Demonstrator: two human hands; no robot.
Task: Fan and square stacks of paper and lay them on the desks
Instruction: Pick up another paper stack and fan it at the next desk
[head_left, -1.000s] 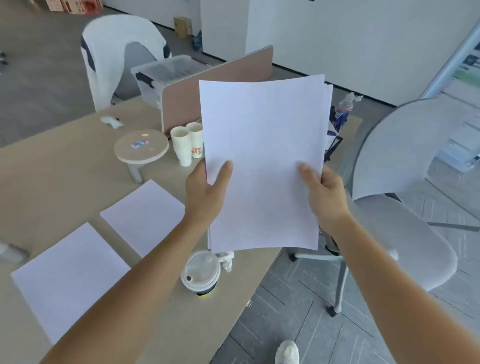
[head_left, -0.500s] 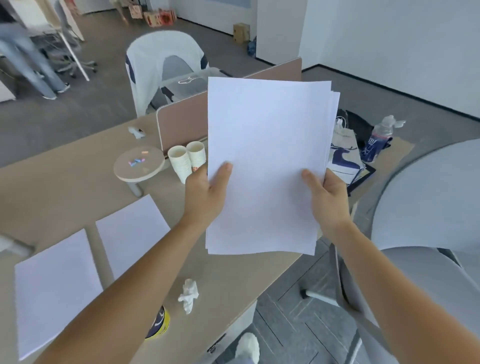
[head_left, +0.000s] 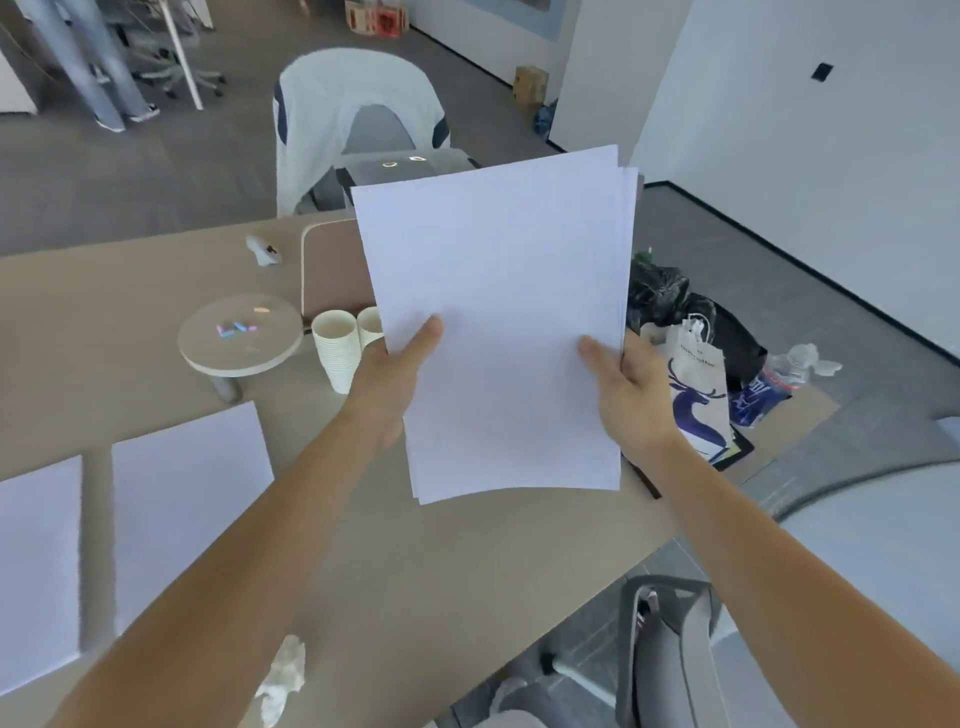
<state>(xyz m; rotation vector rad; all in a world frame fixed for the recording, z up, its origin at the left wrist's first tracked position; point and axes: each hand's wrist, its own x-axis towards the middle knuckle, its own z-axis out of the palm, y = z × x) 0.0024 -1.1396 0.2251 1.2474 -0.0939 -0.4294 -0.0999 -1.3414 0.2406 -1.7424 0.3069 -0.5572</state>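
White sheets make the stack of paper (head_left: 498, 322), which is held in the air above the desk (head_left: 415, 561) near its right edge, the back sheets showing a little past the front one on the right. The left hand (head_left: 395, 379) and right hand (head_left: 631, 387) each grip one side edge, thumbs on the front. On the desk, two paper stacks (head_left: 189, 499) lie flat by the left edge, and paper cups (head_left: 337, 351) stand just left of the left hand.

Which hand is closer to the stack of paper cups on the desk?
Left. The left hand grips the paper stack right beside the paper cups; the right hand holds the stack's far edge.
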